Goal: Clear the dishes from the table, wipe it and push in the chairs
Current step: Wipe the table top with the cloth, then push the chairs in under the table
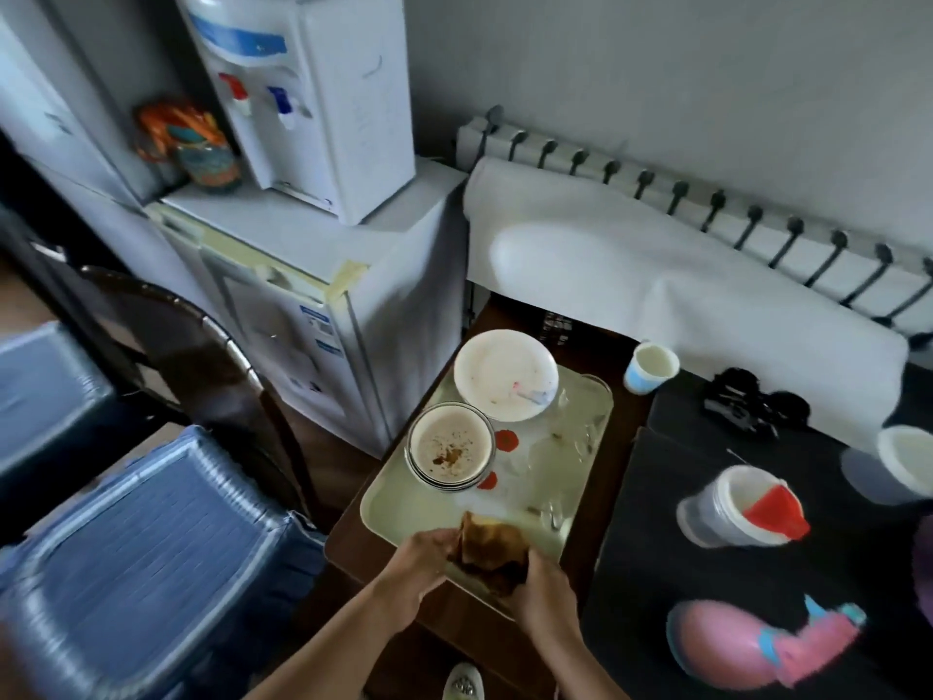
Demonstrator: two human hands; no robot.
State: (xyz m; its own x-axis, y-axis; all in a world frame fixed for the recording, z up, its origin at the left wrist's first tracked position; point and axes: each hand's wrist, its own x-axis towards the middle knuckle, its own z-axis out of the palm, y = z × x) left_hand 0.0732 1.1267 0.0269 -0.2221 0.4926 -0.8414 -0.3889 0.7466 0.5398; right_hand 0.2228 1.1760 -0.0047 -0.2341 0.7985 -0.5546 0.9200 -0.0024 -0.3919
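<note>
Head view: chair [197, 346], fridge [282, 315] left of tray [399, 507]

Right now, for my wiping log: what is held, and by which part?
A crumpled brown cloth: the left hand grips its left edge, the right hand its right side, above the tray.

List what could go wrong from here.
1. The plate overhangs the tray's far rim, so it may slide off if the tray is lifted or bumped.
2. Both the left hand and right hand grip the cloth at the tray's near edge. A wide swipe could knock the soiled bowl.
3. The cup stands off the tray and could be missed.
</note>
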